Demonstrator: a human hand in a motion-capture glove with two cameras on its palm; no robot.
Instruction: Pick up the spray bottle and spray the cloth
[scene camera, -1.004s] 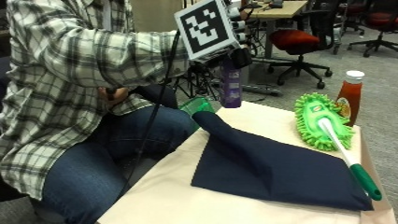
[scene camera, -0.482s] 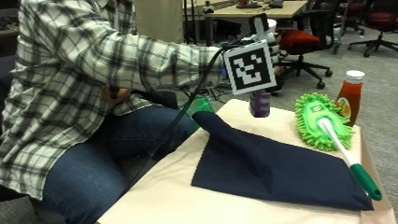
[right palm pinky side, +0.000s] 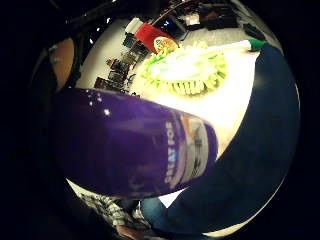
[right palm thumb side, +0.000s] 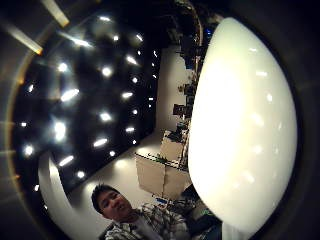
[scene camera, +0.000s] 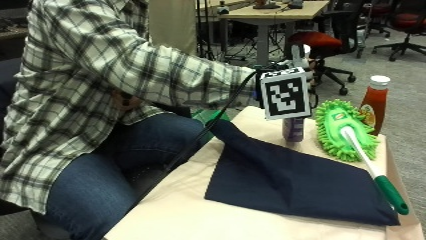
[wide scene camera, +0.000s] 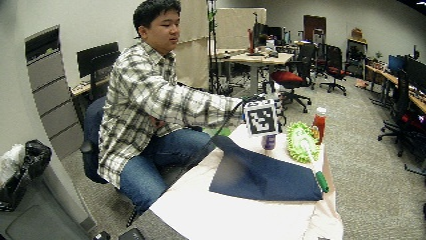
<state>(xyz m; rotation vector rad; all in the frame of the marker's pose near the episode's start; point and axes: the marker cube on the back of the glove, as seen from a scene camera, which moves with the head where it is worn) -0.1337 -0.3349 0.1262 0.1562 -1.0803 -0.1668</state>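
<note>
You are looking at, on the table: one purple spray bottle (scene camera: 291, 128), one navy cloth (scene camera: 293, 182), one green microfibre duster (scene camera: 344, 130) with a green-and-white handle, and one red sauce bottle (scene camera: 375, 103) with a white cap.

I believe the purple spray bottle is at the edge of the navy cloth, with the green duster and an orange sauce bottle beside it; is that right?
Nearly. The sauce bottle is red, with a white cap, as the outside view shows. The rest holds: the purple spray bottle is at the edge of the navy cloth, with the green duster beside it.
</note>
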